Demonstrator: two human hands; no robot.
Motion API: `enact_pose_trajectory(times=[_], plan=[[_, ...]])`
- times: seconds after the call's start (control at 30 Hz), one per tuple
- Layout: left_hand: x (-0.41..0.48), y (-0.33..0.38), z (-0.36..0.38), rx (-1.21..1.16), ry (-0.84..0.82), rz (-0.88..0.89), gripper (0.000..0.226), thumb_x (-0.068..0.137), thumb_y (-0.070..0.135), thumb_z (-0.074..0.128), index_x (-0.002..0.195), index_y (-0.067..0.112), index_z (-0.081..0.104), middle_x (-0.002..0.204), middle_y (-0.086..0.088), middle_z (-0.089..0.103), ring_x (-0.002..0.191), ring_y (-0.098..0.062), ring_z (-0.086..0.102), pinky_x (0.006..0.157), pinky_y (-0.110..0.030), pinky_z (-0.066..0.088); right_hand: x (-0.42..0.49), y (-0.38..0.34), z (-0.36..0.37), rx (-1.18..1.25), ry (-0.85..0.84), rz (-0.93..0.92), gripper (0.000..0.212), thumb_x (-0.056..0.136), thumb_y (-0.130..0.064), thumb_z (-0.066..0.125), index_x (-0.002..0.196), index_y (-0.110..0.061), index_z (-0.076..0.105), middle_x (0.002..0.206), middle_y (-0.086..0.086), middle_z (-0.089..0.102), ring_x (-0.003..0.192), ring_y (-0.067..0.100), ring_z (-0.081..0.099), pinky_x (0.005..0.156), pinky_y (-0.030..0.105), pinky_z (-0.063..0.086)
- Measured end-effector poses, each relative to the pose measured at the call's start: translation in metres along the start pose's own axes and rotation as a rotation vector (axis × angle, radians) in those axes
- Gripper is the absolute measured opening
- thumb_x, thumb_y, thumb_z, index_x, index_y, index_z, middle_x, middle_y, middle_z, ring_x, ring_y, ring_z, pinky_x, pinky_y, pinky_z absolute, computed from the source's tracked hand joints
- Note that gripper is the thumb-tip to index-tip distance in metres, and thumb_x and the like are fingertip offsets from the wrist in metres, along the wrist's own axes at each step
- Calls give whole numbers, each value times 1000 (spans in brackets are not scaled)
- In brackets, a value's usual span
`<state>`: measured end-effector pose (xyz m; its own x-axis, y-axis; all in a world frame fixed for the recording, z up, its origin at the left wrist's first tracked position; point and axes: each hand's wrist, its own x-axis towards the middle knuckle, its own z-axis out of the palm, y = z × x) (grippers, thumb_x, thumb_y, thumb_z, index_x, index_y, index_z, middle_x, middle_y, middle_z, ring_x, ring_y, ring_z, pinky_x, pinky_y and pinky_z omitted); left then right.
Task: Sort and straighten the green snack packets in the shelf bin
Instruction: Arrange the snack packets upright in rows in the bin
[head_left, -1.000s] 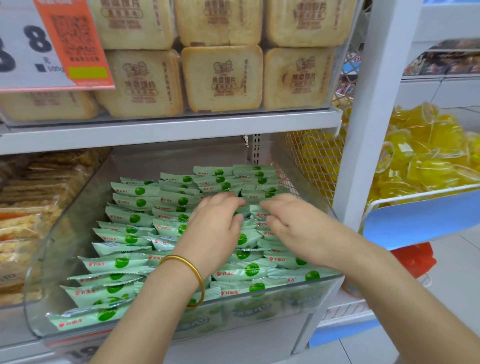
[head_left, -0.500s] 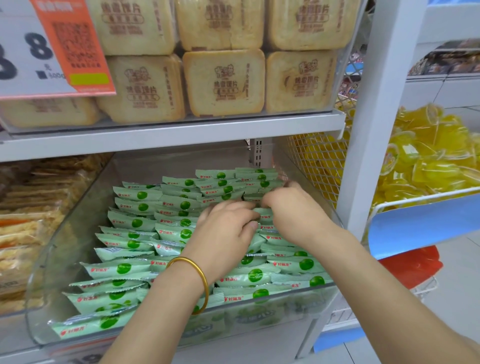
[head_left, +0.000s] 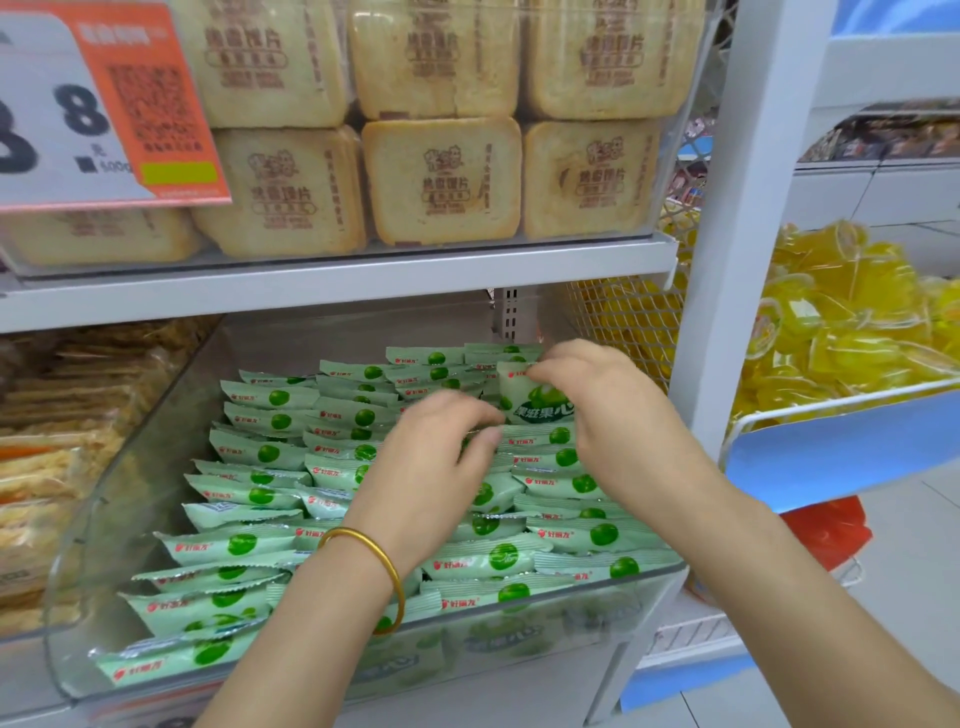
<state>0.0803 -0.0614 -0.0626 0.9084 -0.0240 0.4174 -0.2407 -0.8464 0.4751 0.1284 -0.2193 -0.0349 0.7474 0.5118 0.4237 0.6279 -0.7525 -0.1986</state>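
Shop shelf (head_left: 337, 280) with clear bin (head_left: 130, 467) of green packets (head_left: 249, 545).
Rows of packets lying flat in bin; left hand (head_left: 431, 467) curled over middle rows, grasp unclear; right hand (head_left: 613, 415) pinching one raised packet (head_left: 540, 405) at back right.

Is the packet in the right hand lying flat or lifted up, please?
Lifted: the right hand pinches the packet upright by its top edge, its printed face showing.
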Motion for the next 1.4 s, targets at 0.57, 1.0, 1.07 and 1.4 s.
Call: enact_pose_trajectory(times=[0.57,1.0,1.07,1.4], plan=[[-33,11,-44,-771,154,-92,56,89,-2,55,115,44,34,99,-1,71,83,-16,71,73,-28,56,-20,-18,-10,840,129,-57,36,85,-18,54,110,-41,65,125,-10,47,102,1,54,89,20,46],[-54,0,-57,-919,-58,-111,76,69,-1,66,128,38,38,129,2,56,100,-17,65,80,-29,55,-15,-26,-4,1353,-263,-9,77,65,3,70,131,-32,51,134,-4,54,109,20,62,81,32,55],[-55,0,-58,-913,-63,-109,78,69,-2,66,128,39,37,130,2,55,102,-18,65,81,-30,55,-14,-26,-3,1364,-271,-16,78,65,4,70,132,-31,50,133,-4,54,110,21,62,82,35,56],[-55,-1,-55,-782,-44,-83,72,70,10,69,124,48,39,133,5,50,113,-11,59,89,-31,53,-16,-26,-3,1380,-256,7,76,64,4,71,130,-29,52,131,0,56,107,23,63,81,34,56]])
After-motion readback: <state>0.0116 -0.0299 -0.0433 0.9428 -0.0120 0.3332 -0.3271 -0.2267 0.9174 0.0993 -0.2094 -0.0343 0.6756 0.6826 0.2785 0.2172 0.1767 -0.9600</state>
